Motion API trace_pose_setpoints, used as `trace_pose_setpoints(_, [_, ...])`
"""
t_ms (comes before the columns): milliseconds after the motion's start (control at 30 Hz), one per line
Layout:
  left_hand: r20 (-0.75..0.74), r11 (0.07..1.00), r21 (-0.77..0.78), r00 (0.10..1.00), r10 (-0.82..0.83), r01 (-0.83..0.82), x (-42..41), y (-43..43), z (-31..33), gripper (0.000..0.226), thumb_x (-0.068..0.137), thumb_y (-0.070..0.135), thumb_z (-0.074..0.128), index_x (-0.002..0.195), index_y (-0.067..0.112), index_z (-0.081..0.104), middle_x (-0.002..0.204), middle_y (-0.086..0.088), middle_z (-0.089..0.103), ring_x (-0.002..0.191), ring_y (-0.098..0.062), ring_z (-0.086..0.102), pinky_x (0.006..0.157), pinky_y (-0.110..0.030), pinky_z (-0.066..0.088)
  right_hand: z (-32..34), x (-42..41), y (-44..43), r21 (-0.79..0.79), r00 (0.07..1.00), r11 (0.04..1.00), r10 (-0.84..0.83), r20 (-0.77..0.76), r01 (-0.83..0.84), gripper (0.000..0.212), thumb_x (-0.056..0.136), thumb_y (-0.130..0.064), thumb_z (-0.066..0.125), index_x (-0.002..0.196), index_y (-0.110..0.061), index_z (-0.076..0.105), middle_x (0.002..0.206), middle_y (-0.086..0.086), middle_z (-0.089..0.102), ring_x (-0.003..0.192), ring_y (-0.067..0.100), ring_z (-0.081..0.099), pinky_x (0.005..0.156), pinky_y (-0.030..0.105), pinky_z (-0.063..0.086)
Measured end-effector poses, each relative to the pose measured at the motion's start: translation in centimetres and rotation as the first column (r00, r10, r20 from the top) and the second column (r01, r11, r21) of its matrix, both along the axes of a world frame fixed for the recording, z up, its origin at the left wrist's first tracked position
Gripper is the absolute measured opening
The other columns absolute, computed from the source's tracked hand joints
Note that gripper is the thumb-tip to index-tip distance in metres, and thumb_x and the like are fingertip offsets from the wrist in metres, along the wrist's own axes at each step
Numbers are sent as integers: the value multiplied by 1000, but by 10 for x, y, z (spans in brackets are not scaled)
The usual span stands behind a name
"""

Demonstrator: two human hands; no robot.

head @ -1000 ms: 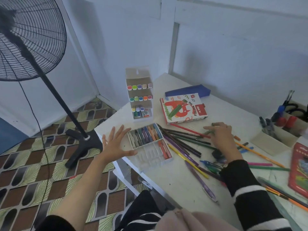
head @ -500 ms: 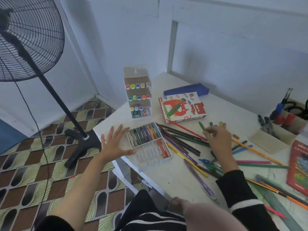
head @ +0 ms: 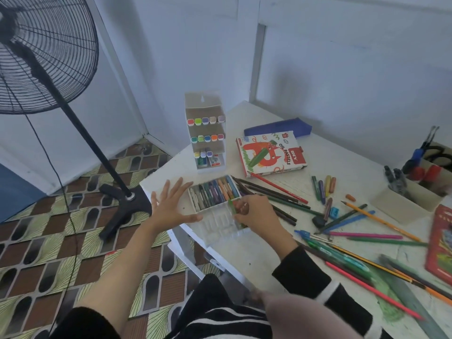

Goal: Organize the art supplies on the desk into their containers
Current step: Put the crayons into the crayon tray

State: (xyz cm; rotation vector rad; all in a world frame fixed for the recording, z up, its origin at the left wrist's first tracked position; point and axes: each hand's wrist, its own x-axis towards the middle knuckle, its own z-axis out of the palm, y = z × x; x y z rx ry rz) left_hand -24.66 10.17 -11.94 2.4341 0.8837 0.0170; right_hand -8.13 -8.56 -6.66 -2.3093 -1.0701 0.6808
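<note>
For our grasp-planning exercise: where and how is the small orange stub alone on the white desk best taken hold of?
Probably pinch the small orange stub across its middle, from above: it lies flat, with bare white desk along both long sides for fingertips.

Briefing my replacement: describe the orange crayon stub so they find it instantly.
Start at the beige organizer box on the desk's right side. Just left of it lies the orange crayon stub, alone. It is far shorter than the nearby pencils.

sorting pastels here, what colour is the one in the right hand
Green: the pastel in the right hand; head view.
</note>
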Motion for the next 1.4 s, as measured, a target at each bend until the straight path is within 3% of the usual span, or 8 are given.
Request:
trace_pose_setpoints(267, [6,1000,-10,1000,-6,6,0,0,1,115,36,102,34,138,58,7,156,21,-10,141,-10,-25,108,-52,-22,-12,-5,1,-28,978,997,74,194,-70,36,88,-30,62,123,-35,56,106,-1,56,96,19,60,82,34,50])
trace_pose_setpoints(500, [1,1000,2,1000,-13,13,0,1,-1,117,36,103,32,139,56,6,155,21,-12,140,-9,-27,108,-53,-22,-20,3,-9,75,962,991,87,257,-110,31,87,-41,61,118,-38,61,96,-7,43,81,11,53,76,32,53])
trace_pose_setpoints(633, [-9,1000,-3,1000,-11,11,-1,1,-1,113,38,102,35,137,59,4,155,23,-14,138,-7,-29,107,-51,-24,-14,45,-23,234,945,963,-194,263,132,29,89,-36,60,118,-31,62,100,-7,51,80,11,56,67,27,51])
trace_pose_setpoints(800, [-16,1000,4,1000,-11,11,0,1,-2,119,37,102,34,142,54,7,155,21,-13,138,-7,-30,107,-51,-24,-9,126,-57,97,760,863,-486,431,497,30,92,-29,55,120,-20,62,116,7,52,103,24,51,73,33,45])
trace_pose_setpoints(1067, [-21,1000,7,1000,-10,10,0,2,-3,119,37,101,35,143,53,7,155,21,-14,140,-9,-28,108,-52,-23,-16,150,-62,-24,765,846,-470,441,533,28,88,-34,60,105,-13,66,112,10,48,106,30,45,74,37,42])
trace_pose_setpoints(1200, [-9,1000,14,1000,-12,12,0,2,-3,122,36,102,32,144,50,9,156,19,-14,140,-11,-28,108,-52,-23,-16,142,-60,159,776,852,-521,354,499,19,87,-31,63,97,-17,67,106,5,60,103,25,51,74,33,41])
trace_pose_setpoints(1300, [-10,999,33,1000,-11,11,1,2,-5,123,36,103,28,144,49,9,157,17,-14,141,-13,-27,108,-53,-23,-4,121,-55,394,814,797,-554,174,458,12,86,-23,65,94,-14,64,90,1,66,81,19,59,74,30,46])
trace_pose_setpoints(1400, [-23,999,45,1000,-7,8,2,1,-5,123,35,104,26,144,50,7,157,17,-14,141,-14,-26,108,-53,-23,10,83,-46,489,831,706,-551,-73,511,13,88,-18,63,99,-12,62,85,-2,64,73,15,62,65,10,45])
